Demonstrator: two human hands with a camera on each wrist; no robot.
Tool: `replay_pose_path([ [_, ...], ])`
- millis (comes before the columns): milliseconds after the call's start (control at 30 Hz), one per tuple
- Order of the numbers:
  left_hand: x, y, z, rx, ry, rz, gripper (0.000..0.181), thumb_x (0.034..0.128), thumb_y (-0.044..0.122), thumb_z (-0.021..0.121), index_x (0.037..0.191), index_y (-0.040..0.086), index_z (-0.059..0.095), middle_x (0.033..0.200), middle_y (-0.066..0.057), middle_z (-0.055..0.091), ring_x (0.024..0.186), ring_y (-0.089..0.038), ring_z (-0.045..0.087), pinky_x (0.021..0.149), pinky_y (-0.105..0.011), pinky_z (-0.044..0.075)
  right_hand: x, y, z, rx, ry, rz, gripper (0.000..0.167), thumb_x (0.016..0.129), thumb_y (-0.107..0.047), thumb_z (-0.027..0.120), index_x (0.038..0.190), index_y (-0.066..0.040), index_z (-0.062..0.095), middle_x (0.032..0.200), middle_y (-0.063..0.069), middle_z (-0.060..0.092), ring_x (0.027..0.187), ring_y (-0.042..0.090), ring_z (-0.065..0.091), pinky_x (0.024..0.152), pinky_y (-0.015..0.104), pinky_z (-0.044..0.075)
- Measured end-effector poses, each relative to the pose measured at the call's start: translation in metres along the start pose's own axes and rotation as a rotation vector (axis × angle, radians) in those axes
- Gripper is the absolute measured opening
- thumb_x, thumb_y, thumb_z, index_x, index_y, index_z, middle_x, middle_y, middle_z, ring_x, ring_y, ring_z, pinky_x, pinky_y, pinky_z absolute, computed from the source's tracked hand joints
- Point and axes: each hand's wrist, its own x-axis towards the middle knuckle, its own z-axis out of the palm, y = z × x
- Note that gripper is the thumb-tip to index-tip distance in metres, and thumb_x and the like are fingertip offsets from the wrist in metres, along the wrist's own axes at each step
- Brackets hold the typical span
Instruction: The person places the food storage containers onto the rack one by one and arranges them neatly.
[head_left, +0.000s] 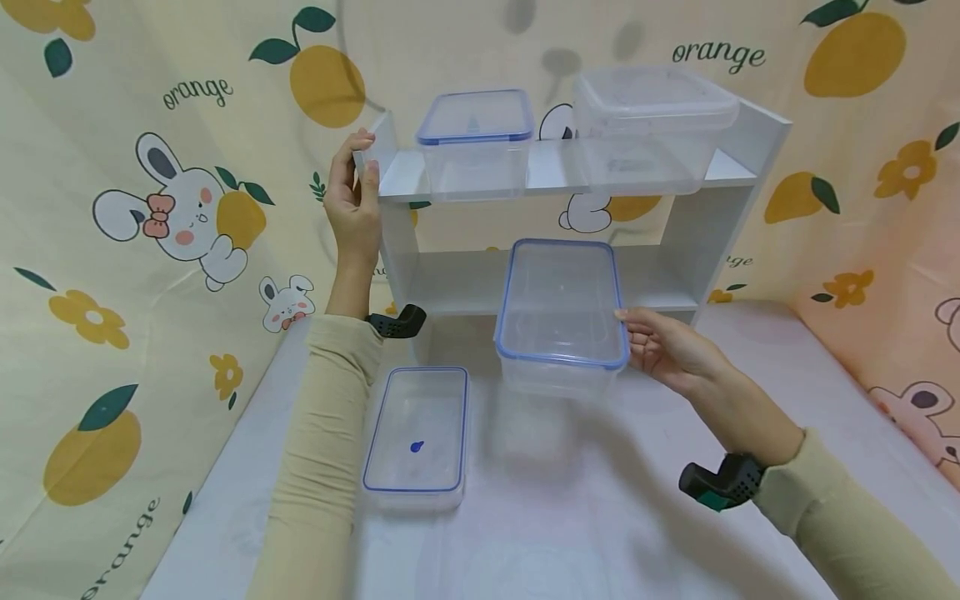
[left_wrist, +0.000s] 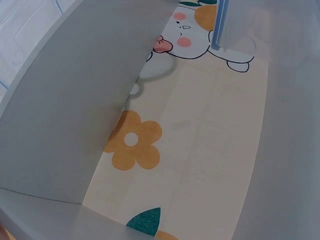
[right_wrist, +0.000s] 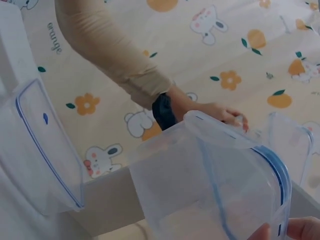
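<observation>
Pinching the right rim of a blue-rimmed box (head_left: 561,304) with the right hand (head_left: 667,346), with thumb and fingers close together on it, just right of centre in the head frame. Holding it, lidded, above the white table (head_left: 562,533) and a shadow there, in front of a white shelf unit (head_left: 457,282); cannot tell whether touching the shelf front. Gripping the top of the unit's left side panel with the left hand (head_left: 354,208), upper left of centre, with thumb and fingers bent at the edge. Having a lower box (head_left: 416,433), with a blue mark on its lid, flat on the table at lower left of centre, right of the left sleeve (head_left: 322,433). Bearing a shelf box (head_left: 476,150) and a larger frosted box (head_left: 652,129) on the unit's top board, apart, at upper centre and upper right. Showing printed cloth (head_left: 187,333) behind, and right fingertips (right_wrist: 302,227) in the right wrist frame's lower right corner
</observation>
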Motion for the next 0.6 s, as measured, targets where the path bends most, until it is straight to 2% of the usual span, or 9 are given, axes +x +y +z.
replay_pose_path([
  [133, 0.003, -0.009, -0.002, 0.001, 0.002, -0.004, 0.021, 0.0973, 0.001, 0.046, 0.116, -0.006, 0.054, 0.136, -0.025, 0.051, 0.138, -0.013, 0.046, 0.119, -0.028, 0.036, 0.002, 0.0, 0.003, 0.018, 0.015, -0.015, 0.005, 0.093, -0.011, 0.061, 0.097, -0.009, 0.06, 0.084, 0.0, 0.07, 0.075, 0.009, 0.067, 0.07, 0.017, 0.058],
  [300, 0.004, -0.01, -0.003, 0.005, 0.001, -0.002, 0.022, 0.0974, 0.002, 0.047, 0.117, -0.007, 0.053, 0.137, -0.024, 0.052, 0.138, -0.013, 0.045, 0.118, -0.026, 0.036, 0.005, 0.001, 0.007, 0.0, 0.059, -0.029, 0.008, 0.092, -0.015, 0.063, 0.098, -0.011, 0.058, 0.082, -0.002, 0.07, 0.073, 0.007, 0.066, 0.066, 0.015, 0.057],
  [400, 0.004, -0.009, -0.003, 0.007, -0.001, -0.005, 0.023, 0.0974, 0.001, 0.046, 0.117, -0.008, 0.053, 0.137, -0.024, 0.051, 0.139, -0.013, 0.045, 0.118, -0.027, 0.036, 0.006, 0.001, 0.009, -0.014, 0.075, -0.033, 0.012, 0.092, -0.017, 0.063, 0.1, -0.012, 0.056, 0.081, -0.004, 0.069, 0.072, 0.006, 0.065, 0.067, 0.014, 0.056],
  [600, 0.004, -0.01, -0.003, 0.001, -0.002, 0.001, 0.023, 0.0972, 0.001, 0.046, 0.117, -0.009, 0.053, 0.137, -0.025, 0.051, 0.139, -0.015, 0.045, 0.12, -0.037, 0.034, 0.01, 0.001, 0.012, -0.026, 0.088, -0.038, 0.017, 0.092, -0.021, 0.064, 0.103, -0.014, 0.054, 0.081, -0.005, 0.068, 0.072, 0.006, 0.063, 0.067, 0.014, 0.055],
])
